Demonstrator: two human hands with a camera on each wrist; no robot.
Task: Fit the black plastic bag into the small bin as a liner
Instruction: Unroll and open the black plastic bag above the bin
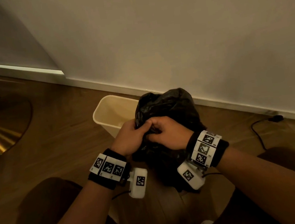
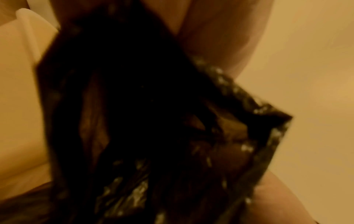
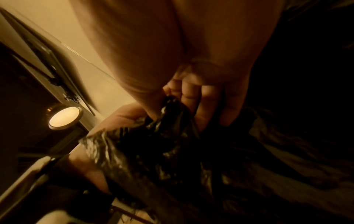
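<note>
Honestly, the main risk from here is the mouth never getting found — the crumpled black plastic bag (image 1: pixel 167 113) is bunched in a wad, and both hands are working the same small spot of film. If the layers stick together, pulling harder will likely stretch or tear the thin plastic rather than open it.

Second risk: the small cream plastic bin (image 1: pixel 106 114) stands on the wooden floor (image 1: pixel 58 140) close to the white skirting board (image 1: pixel 122 89), light and unheld. Most of its mouth shows bare; the bag hangs in front of its right part, mostly above the rim, so nothing is seated yet. A one-sided push into it could tip or slide it.

Third: too little overhang when the bag goes in, so the film slumps inside instead of folding over the rim.

Fingers:
- left hand (image 1: pixel 131 137) — curled tight, pinching a fold of the bag near its middle; the left wrist view shows only blurred black film, so exact finger placement is unclear.
- right hand (image 1: pixel 167 131) — also curled, fingertips (image 3: pixel 189 97) pressed together on a gathered ridge of film, thumb side touching the left hand.

Neither hand touches the bin.
</note>
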